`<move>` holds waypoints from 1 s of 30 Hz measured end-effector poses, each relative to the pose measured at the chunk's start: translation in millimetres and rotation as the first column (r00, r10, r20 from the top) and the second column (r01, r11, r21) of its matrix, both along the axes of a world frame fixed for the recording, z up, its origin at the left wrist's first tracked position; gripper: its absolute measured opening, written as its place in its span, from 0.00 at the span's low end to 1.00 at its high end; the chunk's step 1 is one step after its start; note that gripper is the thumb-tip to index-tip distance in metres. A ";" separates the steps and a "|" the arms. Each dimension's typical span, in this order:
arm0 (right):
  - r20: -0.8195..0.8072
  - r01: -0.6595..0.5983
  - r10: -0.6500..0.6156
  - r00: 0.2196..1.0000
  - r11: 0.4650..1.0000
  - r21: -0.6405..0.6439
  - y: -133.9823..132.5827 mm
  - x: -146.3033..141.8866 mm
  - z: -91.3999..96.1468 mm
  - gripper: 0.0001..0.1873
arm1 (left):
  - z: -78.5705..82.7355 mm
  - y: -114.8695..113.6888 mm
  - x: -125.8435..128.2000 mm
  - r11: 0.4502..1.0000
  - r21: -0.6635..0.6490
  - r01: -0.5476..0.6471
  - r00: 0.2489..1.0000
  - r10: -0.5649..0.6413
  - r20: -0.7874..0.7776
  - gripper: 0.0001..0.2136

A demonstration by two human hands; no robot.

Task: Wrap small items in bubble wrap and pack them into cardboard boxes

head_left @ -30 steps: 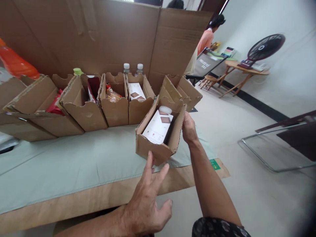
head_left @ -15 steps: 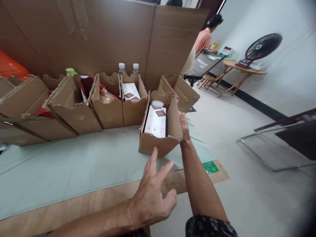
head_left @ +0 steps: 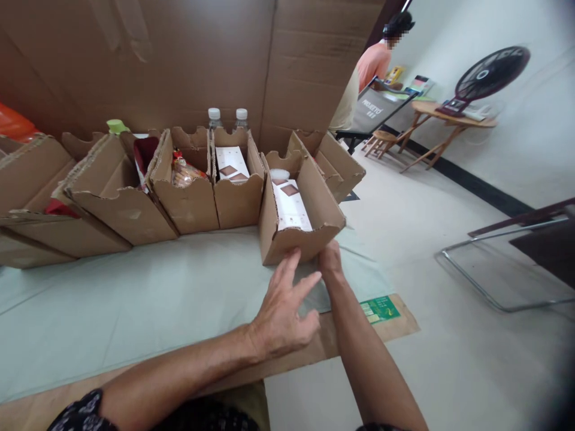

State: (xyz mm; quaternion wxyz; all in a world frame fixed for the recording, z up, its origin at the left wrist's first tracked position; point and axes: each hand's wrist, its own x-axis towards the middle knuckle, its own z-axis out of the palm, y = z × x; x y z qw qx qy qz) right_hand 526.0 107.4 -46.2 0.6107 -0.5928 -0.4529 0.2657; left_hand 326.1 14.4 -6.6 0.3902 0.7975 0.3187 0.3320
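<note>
1. While the left hand is spread empty at its front, an open-topped brown cardboard box is seen just right of a similar box.
2. The right hand is part-hidden below; its grip cannot be told.

Fan: a dark round fan on a maroon base, standing on a wooden table with splayed legs.
Stool: a low wooden stool, on the floor just beside that table.
Chair: a grey-backed chair with pale lettering and a dark frame.
Person: someone in a salmon-pink top, beyond the chair, near a small yellow item.
Wall: pale wall, dark skirting along its foot.
Right edge: a bent metal tube under a dark panel, partly cut off.
Back: two white-capped bottles before an upright cardboard sheet.
</note>
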 end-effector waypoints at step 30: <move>0.687 -0.210 0.190 0.701 0.976 -0.056 61.2 -151.2 115.9 0.21 | -48.1 -69.6 -233.7 0.820 0.072 -0.567 0.803 0.570 -0.175 0.13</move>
